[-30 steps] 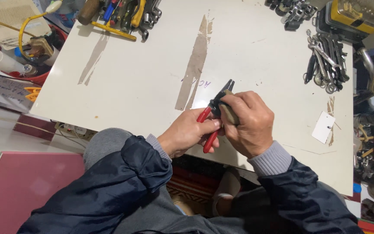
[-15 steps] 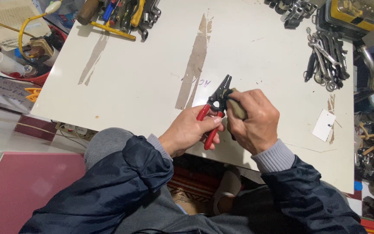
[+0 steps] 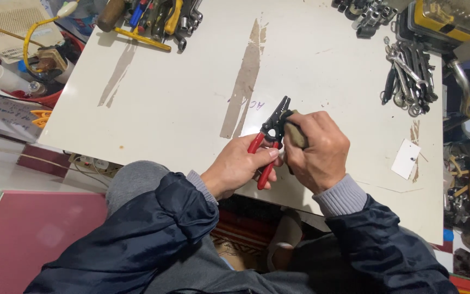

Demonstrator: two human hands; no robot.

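Note:
My left hand [image 3: 239,170] grips the red handles of a pair of black-jawed pliers [image 3: 268,139] above the near edge of the white table [image 3: 180,98]. My right hand [image 3: 317,149] is closed around a small tan, brush-like object [image 3: 295,133] pressed against the pliers' pivot and jaws. The pliers' tip points away from me, toward the table's middle. Most of the tan object is hidden inside my fingers.
A bunch of wrenches [image 3: 409,81] lies at the right, with sockets and a yellow case [image 3: 446,22] behind. Screwdrivers and hand tools [image 3: 153,19] are piled at the far left. A white card [image 3: 406,158] rests near the right edge. Clutter fills both sides off the table.
My right hand has slid off the pliers' head toward the right, uncovering the jaws. The pliers have tilted a little more upright and the tan object now shows beside them.

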